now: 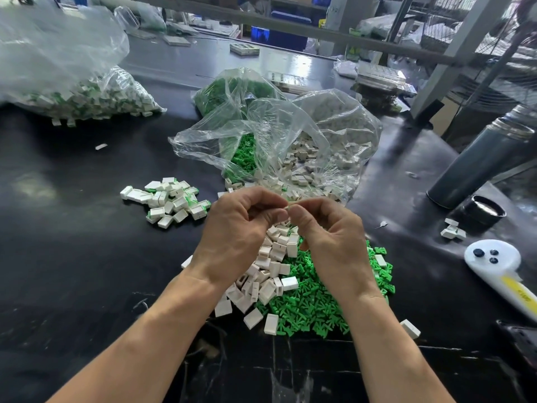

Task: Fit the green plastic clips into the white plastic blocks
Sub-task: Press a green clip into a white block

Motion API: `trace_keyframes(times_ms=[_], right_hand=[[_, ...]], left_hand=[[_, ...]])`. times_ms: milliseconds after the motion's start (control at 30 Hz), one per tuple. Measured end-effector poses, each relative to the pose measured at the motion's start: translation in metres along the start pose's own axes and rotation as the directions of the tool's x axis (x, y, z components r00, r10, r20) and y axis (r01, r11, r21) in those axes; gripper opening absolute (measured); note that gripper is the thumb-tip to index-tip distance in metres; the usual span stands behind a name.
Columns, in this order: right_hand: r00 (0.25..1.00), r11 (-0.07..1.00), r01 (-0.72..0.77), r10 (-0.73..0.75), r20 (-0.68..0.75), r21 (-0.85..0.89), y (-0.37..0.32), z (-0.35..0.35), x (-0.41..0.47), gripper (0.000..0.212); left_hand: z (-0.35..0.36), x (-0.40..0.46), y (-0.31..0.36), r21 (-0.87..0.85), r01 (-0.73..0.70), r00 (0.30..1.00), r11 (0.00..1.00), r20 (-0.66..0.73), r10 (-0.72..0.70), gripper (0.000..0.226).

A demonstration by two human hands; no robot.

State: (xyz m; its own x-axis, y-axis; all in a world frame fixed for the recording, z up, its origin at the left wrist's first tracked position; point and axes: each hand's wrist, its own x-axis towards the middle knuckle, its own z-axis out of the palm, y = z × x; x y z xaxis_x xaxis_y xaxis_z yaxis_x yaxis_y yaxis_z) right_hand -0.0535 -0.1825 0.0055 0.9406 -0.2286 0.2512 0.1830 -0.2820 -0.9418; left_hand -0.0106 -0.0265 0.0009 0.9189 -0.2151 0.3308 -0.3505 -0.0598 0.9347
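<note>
- Green plastic clips [308, 303] are piled loose on the dark surface [87, 257], right under the hands, with more of them seen inside a clear bag [261, 135] further back.
- White plastic blocks [267, 274] are heaped on the left side of that green pile, touching and partly overlapping it; more blocks are spilled from the mouth of the same clear bag.
- Left hand [235, 237] is raised above the pile, fingers curled in, thumb and fingertips pinched together at the middle.
- Right hand [328, 231] is held the same way, fingers curled, its fingertips met with the left ones.
- Something small is pinched between both hands, but only a pale sliver can be seen, so whether it's a block or a clip can't be told.
- Finished pieces [174, 202], white with green showing at the ends, are gathered in a small pile to the left of the hands.
- Another big clear bag of assembled pieces [96, 97] is parked at the far left.
- A grey cylindrical flask [476, 167] is laid tilted at the right, its black cap [485, 213] just beside it.
- A white controller with dark buttons [494, 263] is set near the right edge, and 1 small cluster of white blocks sits just above it.
</note>
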Motion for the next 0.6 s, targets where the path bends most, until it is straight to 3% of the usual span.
trace_keyframes(times_ms=[167, 333, 400, 500, 600], right_hand=[[0.999, 0.999, -0.042, 0.042, -0.025, -0.013, 0.002, 0.000, -0.001, 0.007], [0.991, 0.996, -0.077, 0.072, -0.113, -0.042, 0.005, -0.002, 0.001, 0.015], [0.983, 0.994, -0.087, 0.076, -0.166, -0.062, 0.007, -0.006, 0.002, 0.019], [0.975, 0.991, -0.102, 0.082, -0.206, -0.087, 0.010, -0.010, 0.004, 0.024], [0.971, 0.984, -0.111, 0.077, -0.225, -0.142, 0.011, -0.013, 0.004, 0.024]], left_hand=[[0.002, -0.005, 0.001, 0.305, -0.113, 0.994, 0.946, 0.039, 0.106, 0.019], [-0.003, -0.004, 0.003, 0.454, -0.149, 0.987, 0.879, 0.018, 0.158, 0.020], [-0.013, -0.001, -0.002, 0.546, -0.093, 0.989, 0.832, -0.045, 0.141, 0.022], [-0.035, 0.009, -0.012, 0.766, 0.065, 0.979, 0.639, -0.172, 0.107, 0.020], [-0.053, 0.017, -0.017, 0.833, 0.264, 0.949, 0.485, -0.314, 0.024, 0.015]])
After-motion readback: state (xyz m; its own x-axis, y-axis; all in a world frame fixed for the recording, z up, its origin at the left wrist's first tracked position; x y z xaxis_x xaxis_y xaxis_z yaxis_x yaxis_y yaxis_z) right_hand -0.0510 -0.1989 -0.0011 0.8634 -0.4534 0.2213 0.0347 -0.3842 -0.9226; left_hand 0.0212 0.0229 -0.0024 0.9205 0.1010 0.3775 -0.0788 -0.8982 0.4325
